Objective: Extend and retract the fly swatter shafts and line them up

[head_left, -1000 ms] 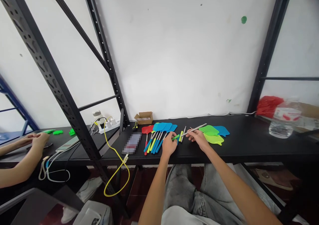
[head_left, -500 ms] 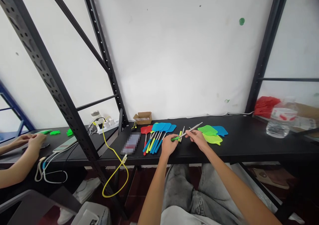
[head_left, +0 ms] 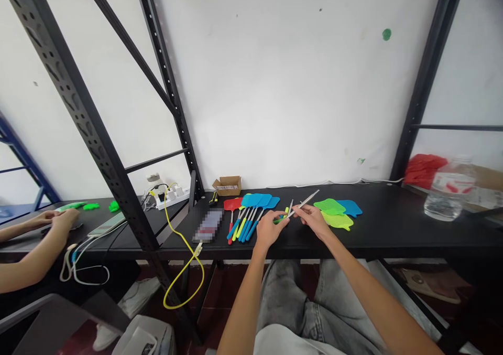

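Gripping a green handle, the left hand is near the table edge, lower centre. The right hand pinches a metal rod; tabletop extends rightward.

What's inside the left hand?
In the left hand is a green handle, with a bit showing. The hand covers the rest, so that part can't be seen.

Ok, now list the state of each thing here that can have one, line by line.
Left hand: closed on green handle
Right hand: pinching metal rod
Metal rod: held at a slant
Red flyswatter: assembled, lying flat
Blue flyswatters: assembled, overlapping
Leaf-shaped swatter heads: lying flat, overlapping
Cardboard box: open
Phone: lying flat
Power strip: plugs inserted
Water bottle: upright
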A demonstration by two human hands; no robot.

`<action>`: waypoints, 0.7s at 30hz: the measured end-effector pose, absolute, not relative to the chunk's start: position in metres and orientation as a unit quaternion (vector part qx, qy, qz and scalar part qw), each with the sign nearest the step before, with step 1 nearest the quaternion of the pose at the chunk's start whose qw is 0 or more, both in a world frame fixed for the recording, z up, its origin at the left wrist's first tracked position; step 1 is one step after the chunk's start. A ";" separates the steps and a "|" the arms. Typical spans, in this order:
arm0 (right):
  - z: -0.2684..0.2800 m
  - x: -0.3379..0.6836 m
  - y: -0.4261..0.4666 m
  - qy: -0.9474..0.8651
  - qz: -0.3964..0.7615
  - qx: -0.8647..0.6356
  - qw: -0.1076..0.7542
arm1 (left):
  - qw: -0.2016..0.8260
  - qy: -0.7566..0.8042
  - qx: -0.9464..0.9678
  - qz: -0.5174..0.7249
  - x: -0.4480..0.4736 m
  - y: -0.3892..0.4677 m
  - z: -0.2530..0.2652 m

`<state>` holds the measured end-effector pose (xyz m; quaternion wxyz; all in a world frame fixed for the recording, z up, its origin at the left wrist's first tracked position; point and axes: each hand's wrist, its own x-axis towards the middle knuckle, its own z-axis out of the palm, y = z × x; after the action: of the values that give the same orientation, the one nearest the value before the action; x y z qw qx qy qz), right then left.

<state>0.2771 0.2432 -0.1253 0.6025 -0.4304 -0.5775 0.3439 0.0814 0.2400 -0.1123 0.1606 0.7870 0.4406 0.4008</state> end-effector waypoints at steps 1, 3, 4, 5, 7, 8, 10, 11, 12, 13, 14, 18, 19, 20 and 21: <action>-0.126 0.277 0.244 -0.577 0.344 -0.430 0.604 | 0.161 0.438 0.788 0.402 0.081 0.240 -0.112; -0.127 0.277 0.245 -0.576 0.345 -0.430 0.604 | 0.163 0.435 0.787 0.407 0.081 0.241 -0.113; -0.128 0.277 0.245 -0.577 0.346 -0.429 0.602 | 0.166 0.435 0.785 0.410 0.082 0.242 -0.114; -0.128 0.277 0.245 -0.579 0.349 -0.429 0.599 | 0.169 0.436 0.781 0.413 0.082 0.243 -0.114; -0.127 0.277 0.245 -0.585 0.355 -0.429 0.590 | 0.179 0.443 0.774 0.416 0.082 0.245 -0.115; -0.127 0.277 0.244 -0.585 0.360 -0.429 0.587 | 0.182 0.447 0.771 0.416 0.082 0.245 -0.114; -0.126 0.277 0.244 -0.571 0.373 -0.427 0.593 | 0.184 0.458 0.763 0.417 0.082 0.245 -0.113; -0.126 0.278 0.244 -0.556 0.380 -0.426 0.605 | 0.181 0.463 0.759 0.420 0.082 0.244 -0.112; -0.126 0.278 0.245 -0.535 0.386 -0.424 0.621 | 0.177 0.468 0.755 0.423 0.081 0.243 -0.111; -0.127 0.279 0.246 -0.512 0.389 -0.422 0.639 | 0.175 0.473 0.750 0.428 0.081 0.242 -0.111; -0.128 0.279 0.248 -0.488 0.389 -0.421 0.658 | 0.174 0.477 0.746 0.431 0.081 0.241 -0.110; -0.132 0.281 0.253 -0.449 0.367 -0.430 0.692 | 0.172 0.483 0.737 0.441 0.080 0.240 -0.109; -0.133 0.282 0.254 -0.451 0.361 -0.432 0.692 | 0.170 0.483 0.736 0.442 0.080 0.241 -0.110; -0.134 0.282 0.254 -0.456 0.356 -0.433 0.691 | 0.167 0.483 0.737 0.443 0.080 0.241 -0.110; -0.134 0.282 0.254 -0.462 0.352 -0.435 0.688 | 0.164 0.483 0.737 0.444 0.080 0.241 -0.111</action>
<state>0.2819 0.2537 -0.1342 0.6883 -0.4345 -0.4618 0.3523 0.0804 0.2411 -0.1106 0.1640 0.7370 0.4827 0.4438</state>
